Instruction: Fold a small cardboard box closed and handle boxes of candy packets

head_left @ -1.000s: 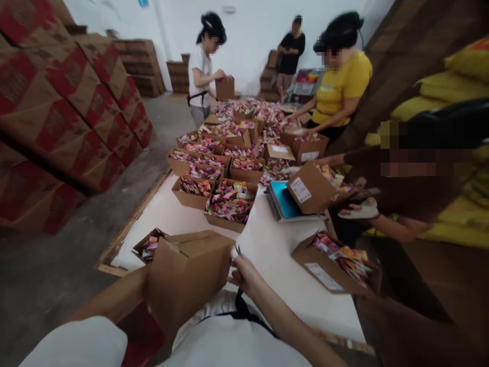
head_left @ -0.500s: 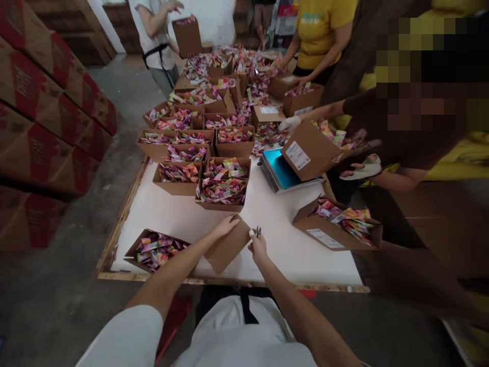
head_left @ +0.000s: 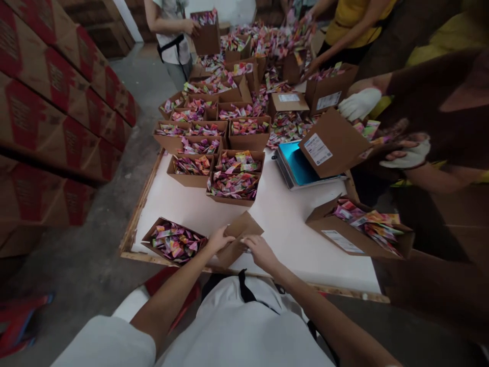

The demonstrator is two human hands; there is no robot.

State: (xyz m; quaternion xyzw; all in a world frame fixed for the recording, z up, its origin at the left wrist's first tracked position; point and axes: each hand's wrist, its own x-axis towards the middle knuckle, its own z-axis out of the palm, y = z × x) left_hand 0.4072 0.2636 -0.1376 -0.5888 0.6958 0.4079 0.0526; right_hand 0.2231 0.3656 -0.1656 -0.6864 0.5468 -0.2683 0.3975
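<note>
Fingers of both hands close on a flat piece of cardboard at the near edge of the worktop. The left hand pinches its left edge, thumb over the top, while the right hand curls over its lower right corner; whether that hand also grips something small I cannot tell. The cardboard lies tilted, one corner raised toward the far side, just right of an open box full of bright sachets.

The step in hand looks like folding or setting up this flat piece into a box. The next move seems to call for a firm hold on both edges and a push to crease or open the panels, with care not to knock the full box just left of it.

Both forearms reach forward from the body and converge on the cardboard, wrists low over the worktop, elbows bent and spread. Beyond the cardboard stand rows of filled boxes, and to its far right a blue scale.
</note>
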